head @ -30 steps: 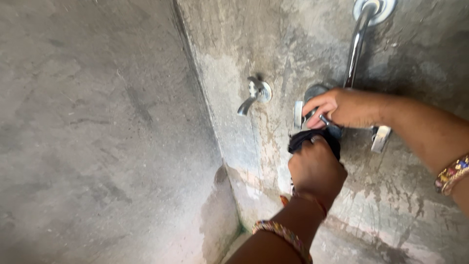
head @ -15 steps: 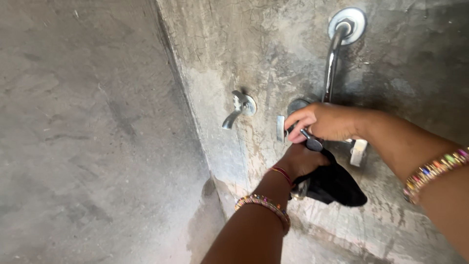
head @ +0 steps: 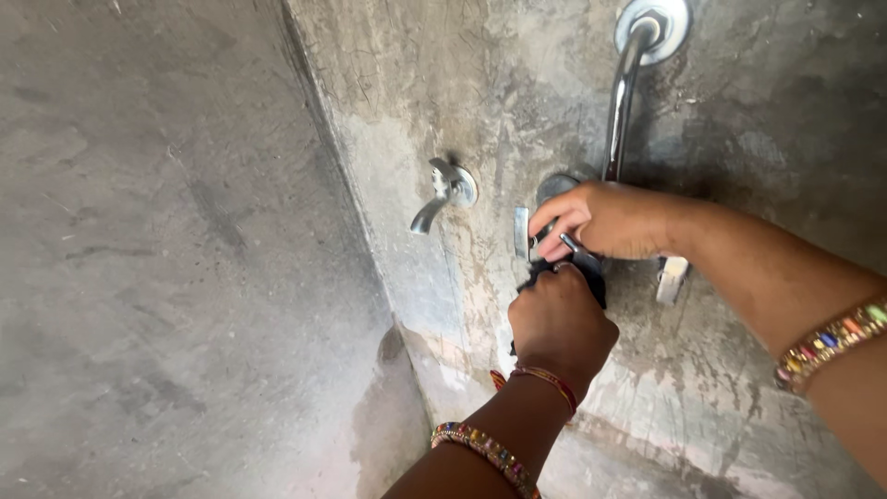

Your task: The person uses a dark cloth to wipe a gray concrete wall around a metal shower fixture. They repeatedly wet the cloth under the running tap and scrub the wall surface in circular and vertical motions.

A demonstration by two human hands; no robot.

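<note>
A view looking down at two bare hands working against a rough grey concrete wall (head: 758, 120) in the corner of a wet room. The left hand (head: 561, 323) is closed in a fist around a black cloth (head: 591, 275), pressing it up against a chrome mixer fitting (head: 523, 232) mounted on the wall. Only a small dark fold of the cloth shows above the knuckles. The left wrist wears a red thread band (head: 547, 379) and a beaded bangle (head: 480, 447).

The right hand (head: 605, 220) sits just above the left, touching it, with its fingers curled around the top of the same fitting; the fingertips pinch a thin metal part beside the cloth. A multicoloured bangle (head: 827, 342) circles the right forearm.

A curved chrome pipe (head: 621, 102) rises from behind the right hand to a round wall flange (head: 667, 20). A pale handle (head: 671, 279) hangs just right of the hands. Left of both hands, well apart, a small chrome tap (head: 442, 192) juts from the wall.
</note>
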